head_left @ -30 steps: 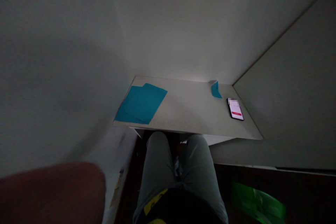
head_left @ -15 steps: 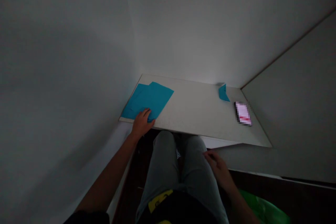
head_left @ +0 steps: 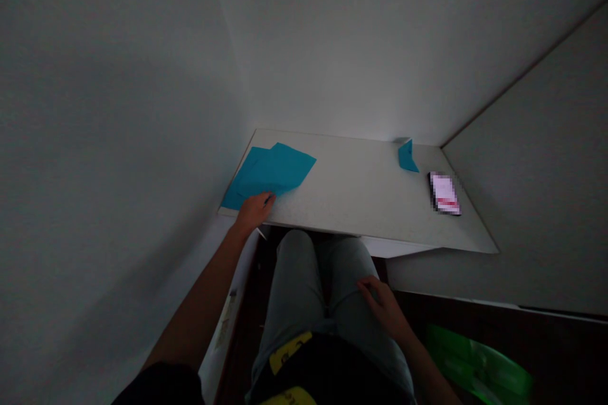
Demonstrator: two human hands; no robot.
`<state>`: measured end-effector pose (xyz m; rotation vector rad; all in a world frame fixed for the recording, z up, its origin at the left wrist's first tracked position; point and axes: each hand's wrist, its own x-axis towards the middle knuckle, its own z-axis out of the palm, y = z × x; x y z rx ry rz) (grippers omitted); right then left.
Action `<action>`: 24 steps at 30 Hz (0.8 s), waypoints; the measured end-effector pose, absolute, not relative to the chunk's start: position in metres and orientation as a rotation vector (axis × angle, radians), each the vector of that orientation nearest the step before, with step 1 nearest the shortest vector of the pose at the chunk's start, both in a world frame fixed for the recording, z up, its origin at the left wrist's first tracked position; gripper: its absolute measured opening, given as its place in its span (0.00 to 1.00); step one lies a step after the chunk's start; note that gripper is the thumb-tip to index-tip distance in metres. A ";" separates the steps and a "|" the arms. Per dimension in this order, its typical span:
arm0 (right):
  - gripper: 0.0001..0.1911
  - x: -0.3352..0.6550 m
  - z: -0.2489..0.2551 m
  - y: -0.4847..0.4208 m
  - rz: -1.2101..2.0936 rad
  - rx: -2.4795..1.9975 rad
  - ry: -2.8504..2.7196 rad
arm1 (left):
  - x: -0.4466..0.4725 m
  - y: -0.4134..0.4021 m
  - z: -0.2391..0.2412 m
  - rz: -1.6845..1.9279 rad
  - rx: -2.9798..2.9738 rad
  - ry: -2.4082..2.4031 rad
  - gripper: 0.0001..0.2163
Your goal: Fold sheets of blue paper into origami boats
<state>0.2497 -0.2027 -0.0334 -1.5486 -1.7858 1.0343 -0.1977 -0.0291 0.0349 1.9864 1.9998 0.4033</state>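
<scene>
Two overlapping sheets of blue paper [head_left: 280,168] lie at the left end of a narrow white shelf-like table [head_left: 351,196]. My left hand [head_left: 254,209] is closed on the near edge of the upper sheet, thumb against fingers. That sheet bends up a little there, and its near corner is hidden by the hand. My right hand [head_left: 380,307] rests on my right thigh, holding nothing, its fingers loosely bent and apart.
A small folded blue paper piece [head_left: 407,157] stands near the back wall at the right. A phone [head_left: 445,193] with a blurred screen lies at the right end of the table. A green, shiny object [head_left: 479,364] is on the dark floor at lower right.
My left hand has gone from lying on the paper to pinching its near edge, which is now raised and curved. My right hand has shifted slightly left on my thigh.
</scene>
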 end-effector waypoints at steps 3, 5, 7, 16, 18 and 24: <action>0.27 0.244 -0.031 -0.192 0.957 -1.516 -1.829 | -0.194 -0.027 0.036 0.379 1.974 2.022 0.21; 0.28 0.242 -0.028 -0.182 0.882 -1.489 -1.845 | -0.192 -0.025 0.037 0.374 1.968 2.027 0.21; 0.27 0.242 -0.026 -0.173 0.819 -1.463 -1.853 | -0.190 -0.023 0.043 0.382 1.971 2.022 0.21; 0.21 0.250 -0.016 -0.148 0.650 -1.370 -1.868 | -0.106 -0.040 0.096 0.425 2.456 1.579 0.18; 0.31 0.252 -0.010 -0.131 0.559 -1.332 -1.883 | -0.067 -0.053 0.100 0.264 2.557 1.428 0.16; 0.45 0.262 0.001 -0.065 0.315 -1.298 -2.284 | 0.019 -0.075 0.086 0.061 2.614 1.190 0.17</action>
